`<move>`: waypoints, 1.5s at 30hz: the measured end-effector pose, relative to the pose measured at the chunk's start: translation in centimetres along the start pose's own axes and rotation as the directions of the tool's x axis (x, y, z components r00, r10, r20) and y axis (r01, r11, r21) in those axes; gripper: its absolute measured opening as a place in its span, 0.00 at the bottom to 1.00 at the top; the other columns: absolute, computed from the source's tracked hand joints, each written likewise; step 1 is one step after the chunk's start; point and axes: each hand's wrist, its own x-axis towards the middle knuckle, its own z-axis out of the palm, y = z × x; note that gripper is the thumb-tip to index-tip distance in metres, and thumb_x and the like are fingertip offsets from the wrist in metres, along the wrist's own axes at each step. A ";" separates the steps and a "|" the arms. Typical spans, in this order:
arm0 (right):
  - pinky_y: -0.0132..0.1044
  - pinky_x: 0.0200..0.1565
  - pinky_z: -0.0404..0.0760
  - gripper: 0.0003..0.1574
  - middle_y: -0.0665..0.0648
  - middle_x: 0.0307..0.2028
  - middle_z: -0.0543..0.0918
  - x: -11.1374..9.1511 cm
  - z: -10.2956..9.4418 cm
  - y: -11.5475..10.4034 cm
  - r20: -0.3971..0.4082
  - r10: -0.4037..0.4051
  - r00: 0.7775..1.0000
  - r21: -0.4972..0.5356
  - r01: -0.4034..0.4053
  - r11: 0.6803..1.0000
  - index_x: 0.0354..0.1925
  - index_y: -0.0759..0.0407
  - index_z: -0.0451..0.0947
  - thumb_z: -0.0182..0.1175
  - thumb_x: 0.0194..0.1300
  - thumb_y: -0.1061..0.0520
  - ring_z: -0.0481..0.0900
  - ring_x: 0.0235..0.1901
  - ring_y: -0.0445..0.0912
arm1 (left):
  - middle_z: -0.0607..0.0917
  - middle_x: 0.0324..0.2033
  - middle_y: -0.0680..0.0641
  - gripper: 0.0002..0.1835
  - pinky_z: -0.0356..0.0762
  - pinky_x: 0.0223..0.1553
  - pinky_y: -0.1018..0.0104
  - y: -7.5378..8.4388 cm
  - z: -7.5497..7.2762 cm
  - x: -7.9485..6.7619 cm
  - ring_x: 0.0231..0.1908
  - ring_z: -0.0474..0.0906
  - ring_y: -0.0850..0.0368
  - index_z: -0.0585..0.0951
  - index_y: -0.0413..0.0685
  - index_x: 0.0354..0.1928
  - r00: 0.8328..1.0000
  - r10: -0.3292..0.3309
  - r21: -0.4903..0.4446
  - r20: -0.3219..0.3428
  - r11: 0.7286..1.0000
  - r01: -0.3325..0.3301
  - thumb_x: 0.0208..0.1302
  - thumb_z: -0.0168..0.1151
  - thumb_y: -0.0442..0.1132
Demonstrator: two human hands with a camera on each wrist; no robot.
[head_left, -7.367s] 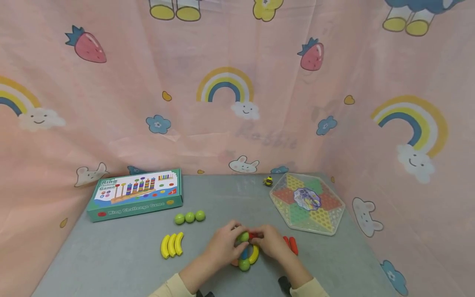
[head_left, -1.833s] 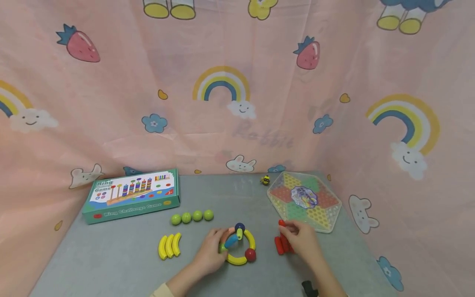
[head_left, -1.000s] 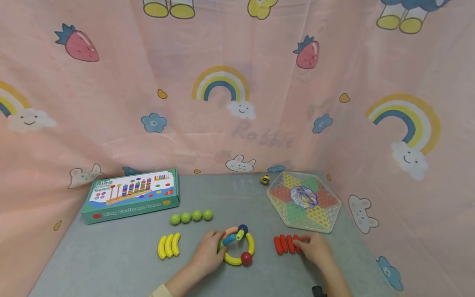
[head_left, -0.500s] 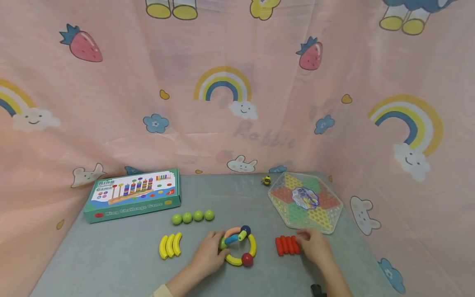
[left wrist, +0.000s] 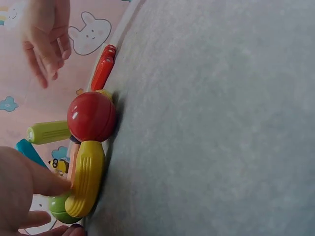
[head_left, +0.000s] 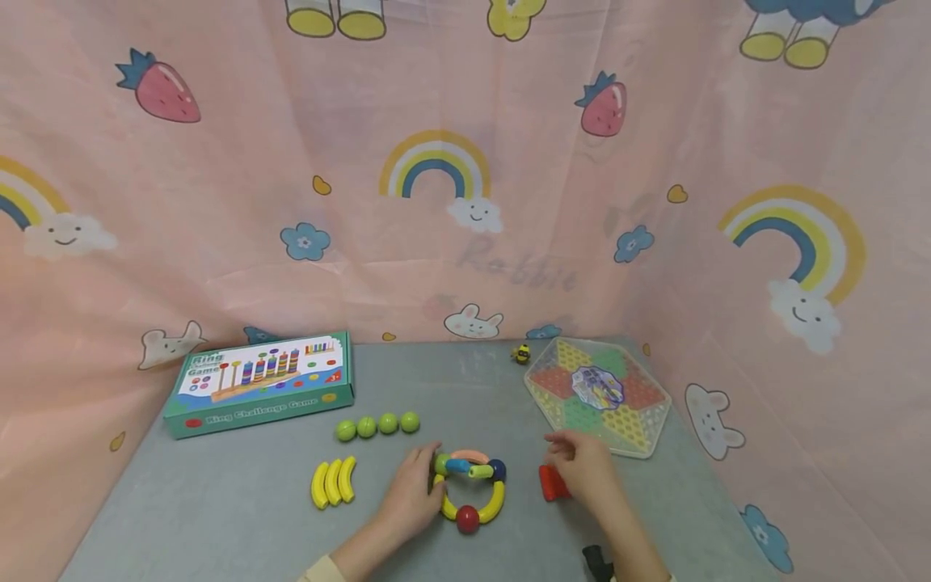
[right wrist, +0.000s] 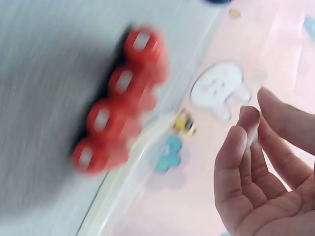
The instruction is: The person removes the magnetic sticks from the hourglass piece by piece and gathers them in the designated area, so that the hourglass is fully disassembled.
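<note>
Near the middle of the table in the head view lies a ring of magnetic building sticks and balls (head_left: 492,503). Curved yellow sticks, a peach curved stick, a red ball (head_left: 468,519), a navy ball (head_left: 498,470) and a green ball make it up, with a blue and a lime stick across its far side. My left hand (head_left: 409,495) grips its left side by the green ball, thumb on the yellow stick (left wrist: 84,184). My right hand (head_left: 585,467), fingers loosely bent and holding nothing, hovers above a row of red sticks (right wrist: 118,105), hiding part of it in the head view.
Left of the ring lie several green balls (head_left: 389,423) in a row and three yellow curved sticks (head_left: 333,482). Farther back stand a green game box (head_left: 262,384), a hexagonal game board (head_left: 600,396) and a small bee figure (head_left: 521,353). A printed curtain backs the table.
Both hands were on the ring at first. Later my right hand arranged the red sticks in a row; now it has lifted off and leftward. The ring has turned clockwise under my left hand.
</note>
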 end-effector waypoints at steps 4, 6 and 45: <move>0.44 0.40 0.81 0.25 0.52 0.42 0.86 -0.1 2.2 -2.1 0.089 -0.035 0.995 -0.106 0.045 0.993 0.52 0.55 0.84 0.74 0.54 0.63 0.79 0.37 0.44 | 0.77 0.59 0.38 0.32 0.73 0.62 0.41 -0.1 0.0 0.1 0.61 0.75 0.40 0.71 0.38 0.67 1.000 0.009 -0.006 0.010 1.000 -0.009 0.61 0.69 0.36; 0.45 0.41 0.81 0.29 0.53 0.45 0.85 -0.2 3.4 -3.0 0.136 -0.073 0.988 -0.141 0.092 0.986 0.53 0.52 0.84 0.78 0.51 0.62 0.79 0.40 0.45 | 0.77 0.58 0.38 0.31 0.73 0.61 0.41 -0.1 0.0 0.1 0.61 0.75 0.39 0.73 0.37 0.66 1.000 0.007 0.001 0.010 1.000 -0.007 0.61 0.70 0.37; 0.41 0.43 0.85 0.16 0.52 0.36 0.86 -0.6 1.9 0.1 -0.004 -0.014 1.000 0.120 0.014 0.993 0.47 0.62 0.84 0.69 0.65 0.53 0.83 0.37 0.43 | 0.71 0.55 0.32 0.62 0.73 0.58 0.40 0.9 0.9 -1.1 0.57 0.70 0.39 0.62 0.27 0.72 0.986 -0.150 0.033 0.077 0.988 0.148 0.49 0.74 0.68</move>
